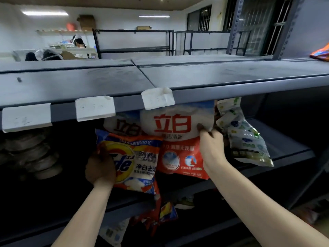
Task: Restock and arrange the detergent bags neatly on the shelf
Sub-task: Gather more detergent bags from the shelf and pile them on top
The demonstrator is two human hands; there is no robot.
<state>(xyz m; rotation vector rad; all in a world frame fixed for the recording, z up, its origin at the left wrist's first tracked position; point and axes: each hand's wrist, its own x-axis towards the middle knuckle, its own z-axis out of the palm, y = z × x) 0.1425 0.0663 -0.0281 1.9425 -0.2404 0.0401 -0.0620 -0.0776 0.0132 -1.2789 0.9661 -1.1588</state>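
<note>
An orange Tide detergent bag (137,163) stands at the front of the middle shelf (277,155), and my left hand (99,168) grips its left edge. To its right stands a red-and-white detergent bag (178,139); my right hand (211,145) holds its right edge, thumb on the front. A second red-and-white bag (122,125) stands behind the Tide bag, partly hidden. A white-and-green bag (247,138) leans tilted to the right of my right hand.
The grey top shelf (195,75) hangs over the bags, with white price tags (95,110) on its front lip. More bags (160,214) lie on the lower shelf. Dark stacked items (33,155) fill the shelf's left. An orange bag (320,54) lies at top right.
</note>
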